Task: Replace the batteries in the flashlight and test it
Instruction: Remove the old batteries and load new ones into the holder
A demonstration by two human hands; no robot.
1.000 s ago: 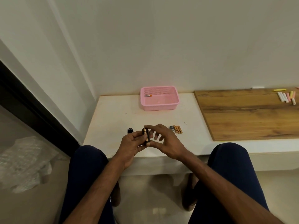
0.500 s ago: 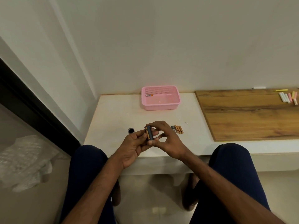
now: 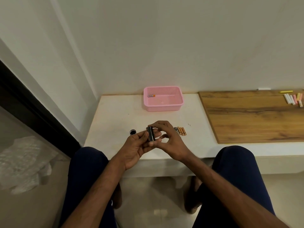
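Both hands meet over the front edge of the white table (image 3: 115, 125). My left hand (image 3: 138, 147) cradles a short black cylinder with orange showing along its side, the battery holder (image 3: 151, 134). My right hand (image 3: 167, 139) pinches the same holder from above with thumb and fingers. A small black flashlight part (image 3: 133, 132) stands on the table just left of my hands. Three orange batteries (image 3: 182, 131) lie side by side to the right, next to a small silver cap (image 3: 176, 129). One more battery (image 3: 151, 95) lies in the pink basket (image 3: 164, 108).
A wooden board (image 3: 250, 117) covers the table's right part, with several coloured chalk sticks (image 3: 293, 98) at its far corner. The wall rises right behind the basket. My knees flank the table's front edge; crumpled white plastic (image 3: 24, 163) lies on the floor at left.
My right hand's fingers, spread apart a second ago, have closed onto the battery holder, which now shows its black side more than the orange.
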